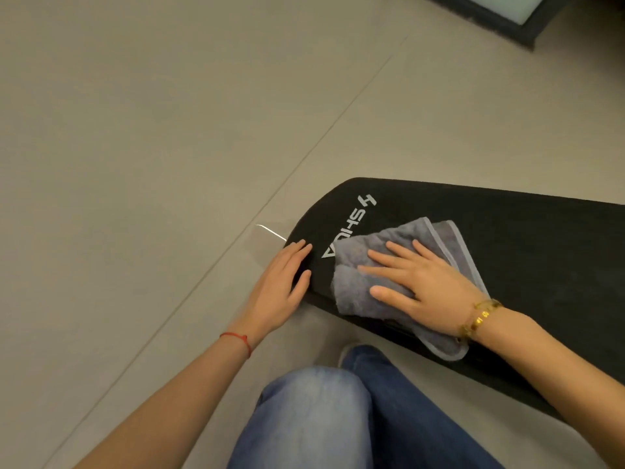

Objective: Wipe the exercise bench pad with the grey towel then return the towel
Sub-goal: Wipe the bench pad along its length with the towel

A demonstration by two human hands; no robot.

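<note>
The black exercise bench pad runs from centre to the right edge and carries a white logo near its rounded end. A folded grey towel lies flat on that end, its lower corner hanging over the near edge. My right hand presses down on the towel with fingers spread flat. My left hand rests on the pad's rounded tip, fingers curved over its edge, beside the towel and not touching it.
Beige tiled floor fills the left and top. A thin metal piece sticks out from under the pad's tip. My knees in blue jeans are at the bottom. A dark-framed object sits at the top right.
</note>
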